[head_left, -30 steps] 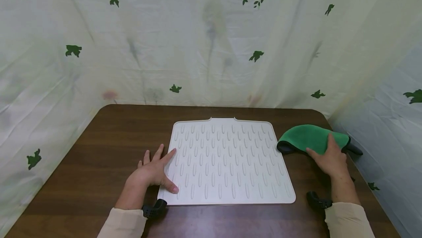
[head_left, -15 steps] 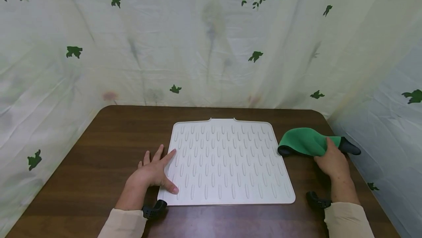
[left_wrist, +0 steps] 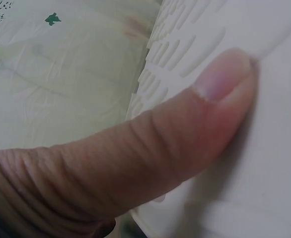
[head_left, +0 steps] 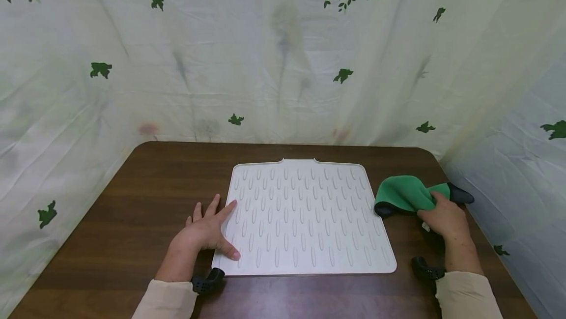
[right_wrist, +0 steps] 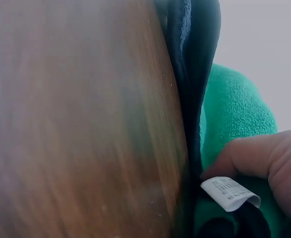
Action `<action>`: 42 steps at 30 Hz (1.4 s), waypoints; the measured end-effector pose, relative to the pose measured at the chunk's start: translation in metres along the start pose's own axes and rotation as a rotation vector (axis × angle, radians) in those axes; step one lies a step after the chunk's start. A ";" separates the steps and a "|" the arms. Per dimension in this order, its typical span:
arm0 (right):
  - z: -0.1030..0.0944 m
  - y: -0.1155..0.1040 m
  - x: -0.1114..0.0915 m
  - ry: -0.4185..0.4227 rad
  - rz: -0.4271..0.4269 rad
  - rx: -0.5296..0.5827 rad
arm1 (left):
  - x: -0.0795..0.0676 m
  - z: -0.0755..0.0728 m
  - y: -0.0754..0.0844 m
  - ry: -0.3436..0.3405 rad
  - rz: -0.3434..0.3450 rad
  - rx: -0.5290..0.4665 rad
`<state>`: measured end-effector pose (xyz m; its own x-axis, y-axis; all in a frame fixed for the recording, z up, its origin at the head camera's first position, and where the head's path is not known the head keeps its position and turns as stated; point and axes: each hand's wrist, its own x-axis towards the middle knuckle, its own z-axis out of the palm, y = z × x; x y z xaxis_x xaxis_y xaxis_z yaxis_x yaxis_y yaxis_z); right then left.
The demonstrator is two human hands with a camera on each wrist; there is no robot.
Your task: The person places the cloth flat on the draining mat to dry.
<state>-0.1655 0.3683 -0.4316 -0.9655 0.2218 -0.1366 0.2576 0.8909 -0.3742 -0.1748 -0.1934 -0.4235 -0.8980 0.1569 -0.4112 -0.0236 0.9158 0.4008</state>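
A white ridged board [head_left: 305, 220], much like a dish drainer board, lies flat on the wooden table. My left hand [head_left: 201, 233] rests at its left edge with the fingers spread. In the left wrist view, the thumb [left_wrist: 185, 124] presses on the board's top surface. To the board's right, my right hand [head_left: 444, 218] pinches a fuzzy green cloth [head_left: 404, 192] with black edging. The cloth is bunched up and its near left corner touches or nearly touches the board. A white tag [right_wrist: 230, 193] sticks out beside the thumb in the right wrist view. The right fingertips are partly hidden.
The brown table [head_left: 150, 211] has rounded far corners and its right edge runs close beside the cloth. A pale curtain [head_left: 265, 63] with printed leaves and birds hangs behind and around the table.
My right hand has gathered the cloth between its fingers, and the cloth is more bunched, its right end pulled in to the left. The left hand and the board have stayed still.
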 end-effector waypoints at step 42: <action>-0.012 -0.022 -0.009 0.271 0.032 0.526 | 0.000 -0.001 0.000 -0.009 -0.002 -0.024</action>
<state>-0.1634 0.3512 -0.4113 -0.9145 0.4004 0.0583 0.2042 0.5810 -0.7879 -0.1751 -0.1942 -0.4223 -0.8938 0.1581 -0.4197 -0.0365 0.9071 0.4194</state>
